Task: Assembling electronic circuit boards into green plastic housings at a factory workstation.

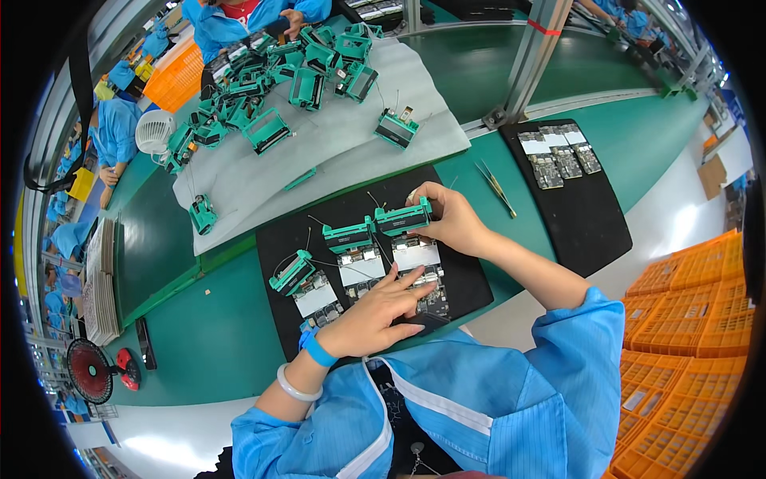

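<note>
Three circuit boards with white patches lie side by side on a black mat (469, 289) in front of me: the left board (316, 298), the middle board (361, 270) and the right board (416, 254). A green plastic housing with a black bar sits at the far end of each: the left housing (292, 273), the middle housing (348, 235) and the right housing (404, 218). My right hand (453, 217) grips the right housing at its right end, thumb and fingers closed round it. Over the middle and right boards, my left hand (381, 313) rests with fingers spread.
Many green housings (266, 130) with thin wires pile up on a white foam sheet (319, 152). Tweezers (498, 190) lie right of my mat, before a second black mat (586, 219) bearing several boards (560, 152). Orange crates (678, 319) stand at right; a co-worker (239, 20) sits opposite.
</note>
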A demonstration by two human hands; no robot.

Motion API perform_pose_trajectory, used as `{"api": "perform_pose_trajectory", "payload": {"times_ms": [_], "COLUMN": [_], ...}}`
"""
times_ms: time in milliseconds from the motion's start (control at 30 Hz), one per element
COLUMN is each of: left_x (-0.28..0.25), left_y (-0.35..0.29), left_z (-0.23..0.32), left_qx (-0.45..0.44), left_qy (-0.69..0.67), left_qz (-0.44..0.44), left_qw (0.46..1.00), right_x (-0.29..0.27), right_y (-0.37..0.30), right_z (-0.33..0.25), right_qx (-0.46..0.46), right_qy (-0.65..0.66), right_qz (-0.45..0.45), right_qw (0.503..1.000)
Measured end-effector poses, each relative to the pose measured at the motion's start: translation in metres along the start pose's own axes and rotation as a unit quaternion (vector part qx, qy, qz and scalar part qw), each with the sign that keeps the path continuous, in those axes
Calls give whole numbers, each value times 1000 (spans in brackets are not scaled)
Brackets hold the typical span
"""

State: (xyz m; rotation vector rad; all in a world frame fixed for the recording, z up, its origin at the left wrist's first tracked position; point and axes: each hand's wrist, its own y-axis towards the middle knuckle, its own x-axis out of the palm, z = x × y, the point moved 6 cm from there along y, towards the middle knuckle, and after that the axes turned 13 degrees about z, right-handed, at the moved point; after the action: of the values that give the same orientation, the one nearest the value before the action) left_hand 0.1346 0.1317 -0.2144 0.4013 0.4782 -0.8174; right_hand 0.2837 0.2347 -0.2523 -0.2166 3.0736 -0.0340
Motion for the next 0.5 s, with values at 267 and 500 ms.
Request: {"api": "perform_pose_trajectory", "payload": {"times_ms": [267, 500], "left_x": [4, 3], "left_y": [-1, 1], "left_z": [0, 22], "left_qx": [-8, 0], "left_qy": [-8, 11], "left_qz": [2, 67], "left_qw": [1000, 998], "right_x": [1, -3], "right_y": [-6, -6], "right_z": [1, -1], "right_qx": [9, -92], "right_qy": [15, -85], "right_qz": [-1, 7], "right_qw": [1000, 992]}}
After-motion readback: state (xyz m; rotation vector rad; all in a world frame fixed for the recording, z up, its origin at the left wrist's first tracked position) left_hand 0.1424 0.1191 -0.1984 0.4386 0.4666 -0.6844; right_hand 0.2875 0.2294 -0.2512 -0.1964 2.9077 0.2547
